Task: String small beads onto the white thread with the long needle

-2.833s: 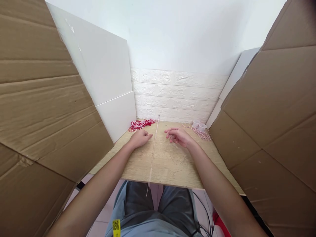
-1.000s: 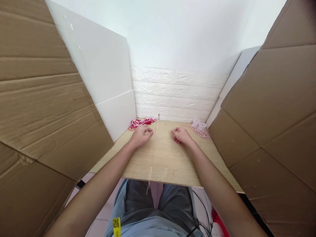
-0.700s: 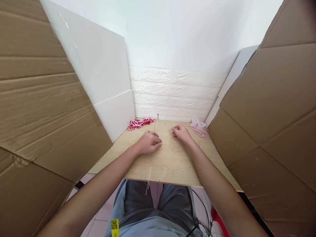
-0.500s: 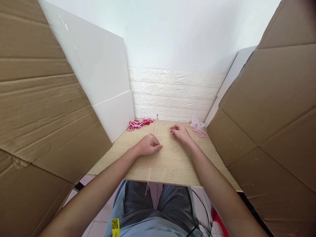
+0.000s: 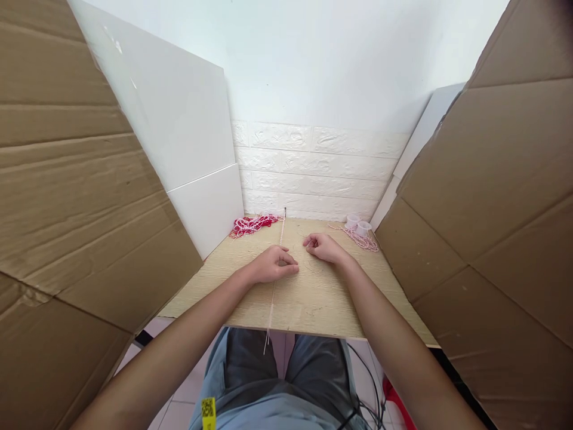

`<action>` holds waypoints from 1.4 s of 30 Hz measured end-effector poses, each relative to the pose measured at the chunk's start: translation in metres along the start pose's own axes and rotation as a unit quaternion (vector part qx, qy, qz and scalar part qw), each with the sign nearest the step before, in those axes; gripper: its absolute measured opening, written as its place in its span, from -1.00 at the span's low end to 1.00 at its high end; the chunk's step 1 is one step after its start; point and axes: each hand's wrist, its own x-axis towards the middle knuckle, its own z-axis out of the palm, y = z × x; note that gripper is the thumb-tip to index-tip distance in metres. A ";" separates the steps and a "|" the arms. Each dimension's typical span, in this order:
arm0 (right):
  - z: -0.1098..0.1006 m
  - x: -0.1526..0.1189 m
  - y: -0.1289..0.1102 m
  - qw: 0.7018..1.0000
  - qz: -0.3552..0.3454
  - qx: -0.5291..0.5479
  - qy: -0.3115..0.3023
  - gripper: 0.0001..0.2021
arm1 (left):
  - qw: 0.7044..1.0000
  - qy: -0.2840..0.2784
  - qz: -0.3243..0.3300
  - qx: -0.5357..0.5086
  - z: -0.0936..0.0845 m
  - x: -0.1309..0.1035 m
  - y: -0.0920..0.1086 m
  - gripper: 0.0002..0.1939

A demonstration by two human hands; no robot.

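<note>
A thin pale cord (image 5: pixel 271 307) runs from a small dark hook (image 5: pixel 285 210) at the back of the wooden board down over its front edge, where its loose ends hang. My left hand (image 5: pixel 274 264) lies across the middle of this cord and hides part of it. Its thumb and forefinger tips come together to the right of the cord; anything between them is too fine to see. To the right, my right hand (image 5: pixel 326 248) hovers low over the board with curled fingers and thumb close together. What they hold, if anything, I cannot make out.
Red and white cords (image 5: pixel 254 225) lie bundled at the back left. Pink-white cord (image 5: pixel 363 240) lies beside small clear plastic cups (image 5: pixel 363 228) at the back right. Cardboard walls (image 5: pixel 492 239) flank the wooden board (image 5: pixel 308 310), with a white brick-pattern wall (image 5: pixel 313 161) behind.
My right hand has shifted slightly left and down, its fingers curling more. My left hand's thumb and forefinger have moved a little to the right. The cord stays in place.
</note>
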 end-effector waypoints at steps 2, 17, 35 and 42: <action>0.001 -0.001 0.000 1.000 0.006 -0.004 0.001 -0.73 | 0.999 -0.047 0.007 -0.007 -0.001 0.000 -0.001 -0.76; 0.003 -0.008 -0.040 0.984 -0.138 0.060 0.100 -0.77 | 0.985 0.013 0.027 0.168 0.003 0.001 -0.010 -0.59; -0.002 0.002 -0.016 0.975 -0.079 -0.046 0.205 -0.79 | 0.942 0.102 -0.106 -0.300 -0.034 0.007 -0.024 -0.74; 0.003 0.006 -0.010 0.974 -0.048 -0.053 0.214 -0.77 | 0.915 0.073 -0.134 -0.374 -0.043 0.004 -0.023 -0.73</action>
